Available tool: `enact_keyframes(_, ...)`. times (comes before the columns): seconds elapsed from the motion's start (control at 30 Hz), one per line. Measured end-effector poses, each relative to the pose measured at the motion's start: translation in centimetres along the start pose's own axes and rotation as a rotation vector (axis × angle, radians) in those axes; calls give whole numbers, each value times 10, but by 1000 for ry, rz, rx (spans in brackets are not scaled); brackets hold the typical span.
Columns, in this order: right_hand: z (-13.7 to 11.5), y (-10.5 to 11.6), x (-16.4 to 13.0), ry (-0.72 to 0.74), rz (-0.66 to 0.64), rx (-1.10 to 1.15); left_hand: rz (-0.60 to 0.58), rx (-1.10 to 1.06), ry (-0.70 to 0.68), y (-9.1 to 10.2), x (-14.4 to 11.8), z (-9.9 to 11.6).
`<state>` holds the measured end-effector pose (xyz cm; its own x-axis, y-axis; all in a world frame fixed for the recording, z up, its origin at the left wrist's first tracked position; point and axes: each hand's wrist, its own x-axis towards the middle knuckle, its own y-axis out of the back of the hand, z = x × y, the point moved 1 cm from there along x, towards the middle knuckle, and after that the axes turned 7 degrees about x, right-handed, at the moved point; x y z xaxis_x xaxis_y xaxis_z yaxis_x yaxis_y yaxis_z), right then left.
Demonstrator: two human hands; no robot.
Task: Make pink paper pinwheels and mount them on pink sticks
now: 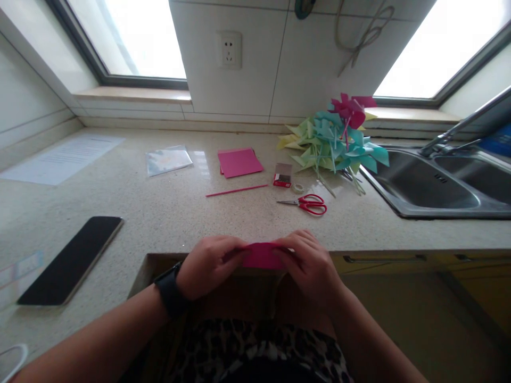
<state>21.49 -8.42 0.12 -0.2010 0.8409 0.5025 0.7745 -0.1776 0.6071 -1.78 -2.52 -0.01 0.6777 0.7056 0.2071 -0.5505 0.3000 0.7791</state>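
Both hands hold one folded pink paper piece (261, 255) just in front of the counter's front edge. My left hand (209, 263), with a black watch on its wrist, pinches the paper's left end. My right hand (309, 263) covers the right end with curled fingers. Most of the paper is hidden between the fingers. Farther back on the counter lie a stack of pink paper sheets (238, 161), a thin pink stick (236, 190) and red-handled scissors (307, 204).
A heap of green, blue, yellow and pink paper pinwheels (335, 139) sits beside the steel sink (439, 186). A small red box (282, 175), a tape roll (298, 187), a clear plastic bag (167, 159), a printed sheet (64, 158) and a black phone (72, 259) also lie on the speckled counter (167, 213).
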Motion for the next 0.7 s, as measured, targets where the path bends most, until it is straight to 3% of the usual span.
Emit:
enact_keyframes(0.33,-4,1,5,-498,-170,228,-129,-281,194,0,3,0)
enact_keyframes(0.53,-2,-2,7,-647,-197,361,-183,-447,293,1,3,-3)
enact_keyframes(0.7,6,12,12,-660,-207,262,-138,-411,296,5,6,-11)
